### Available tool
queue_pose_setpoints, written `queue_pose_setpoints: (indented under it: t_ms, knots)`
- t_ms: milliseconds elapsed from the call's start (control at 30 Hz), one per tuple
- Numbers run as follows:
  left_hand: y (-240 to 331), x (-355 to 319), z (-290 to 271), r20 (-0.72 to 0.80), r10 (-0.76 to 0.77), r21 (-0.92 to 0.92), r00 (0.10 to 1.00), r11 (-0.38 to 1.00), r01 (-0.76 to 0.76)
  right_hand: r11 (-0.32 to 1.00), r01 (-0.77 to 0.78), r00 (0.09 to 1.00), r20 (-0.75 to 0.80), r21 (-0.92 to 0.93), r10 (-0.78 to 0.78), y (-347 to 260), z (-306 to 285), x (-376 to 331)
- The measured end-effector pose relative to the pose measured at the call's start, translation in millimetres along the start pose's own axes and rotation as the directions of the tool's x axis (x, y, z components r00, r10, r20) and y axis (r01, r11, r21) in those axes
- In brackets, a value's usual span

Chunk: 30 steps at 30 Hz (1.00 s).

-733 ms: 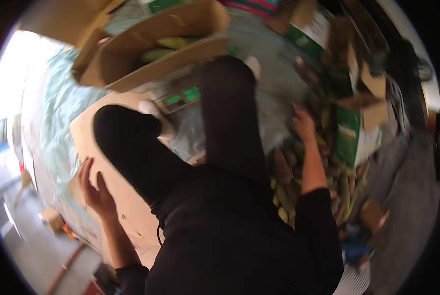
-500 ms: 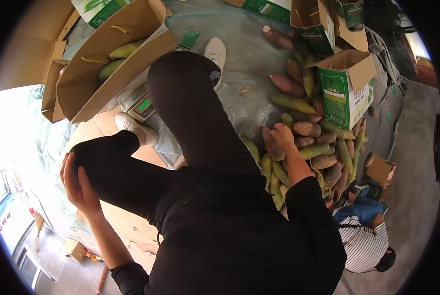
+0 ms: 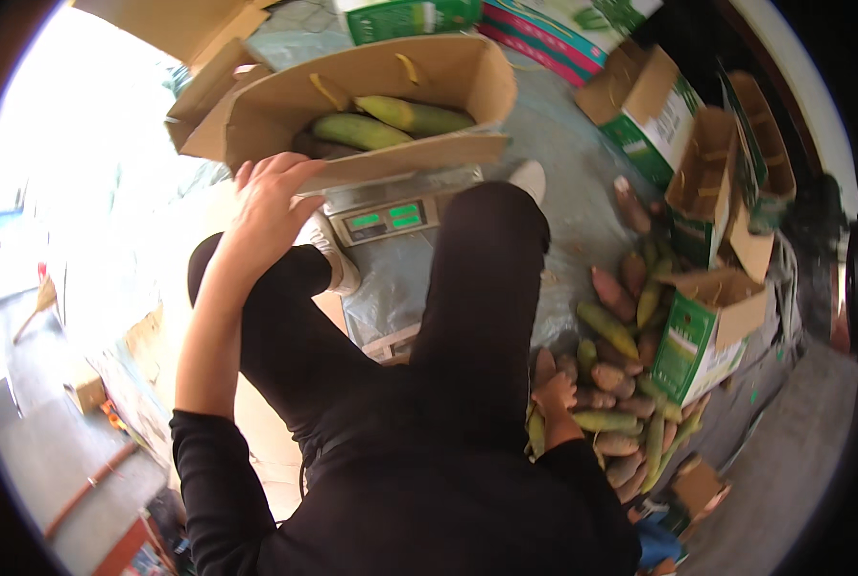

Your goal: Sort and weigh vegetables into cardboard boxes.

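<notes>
My left hand [image 3: 274, 213] is raised at the near left corner of a long open cardboard box [image 3: 419, 165]. Its fingers are spread and overlap the box's near flap; whether they touch it I cannot tell. Inside the box lie long green radishes [image 3: 415, 115] and something darker beside them. That box rests on a scale [image 3: 386, 221] with a lit green display. At the right, my right hand [image 3: 556, 392] is closed round a reddish radish [image 3: 544, 365] at the left edge of a heap of green and reddish radishes [image 3: 609, 420].
A green and white carton [image 3: 703, 336] stands against the heap's right side. Several more open cartons [image 3: 703, 192] stand behind it. Plastic sheeting [image 3: 583, 230] covers the floor. Part of another person [image 3: 657, 542] shows at the lower right.
My view has swung left, showing more of the box and scale. My left hand has gone from my knee up to the box's edge. My right hand stays on the reddish radish.
</notes>
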<state>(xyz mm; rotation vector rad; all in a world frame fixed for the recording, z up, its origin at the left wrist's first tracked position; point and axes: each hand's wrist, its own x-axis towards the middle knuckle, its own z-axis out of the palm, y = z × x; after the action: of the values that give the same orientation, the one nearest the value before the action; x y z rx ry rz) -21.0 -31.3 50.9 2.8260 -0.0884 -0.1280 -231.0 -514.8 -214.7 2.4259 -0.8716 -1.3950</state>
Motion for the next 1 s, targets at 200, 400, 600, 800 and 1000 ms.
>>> queue_pose_setpoints:
  t_ms: [200,400,600,800,1000]
  knots:
    - [-30.7,-1.5,6.9,-0.141,-0.149,-0.070,0.979,0.988,0.141,0.956,0.175,0.981,0.036,0.235,-0.188,14.1,-49.7,15.7]
    - [-50.0,-0.3,13.6,-0.164,-0.111,-0.199,0.980,0.977,0.077,0.511,0.575,0.818,-0.428,0.639,-0.386,0.4,-165.9,17.3]
    - [-53.8,5.3,15.5,-0.154,-0.195,-0.318,0.969,0.938,0.138,0.232,0.910,0.414,-0.711,0.344,-0.568,-77.4,-356.4,-95.5]
    - [-61.6,2.7,24.7,-0.152,-0.240,-0.333,0.959,0.926,0.179,0.011,0.999,-0.014,-0.674,-0.033,-0.738,-177.9,-441.0,-186.7]
    - [-63.1,7.1,26.2,-0.148,-0.224,-0.313,0.963,0.934,0.169,0.027,0.971,-0.088,-0.458,-0.238,-0.885,-264.8,-434.1,-180.2]
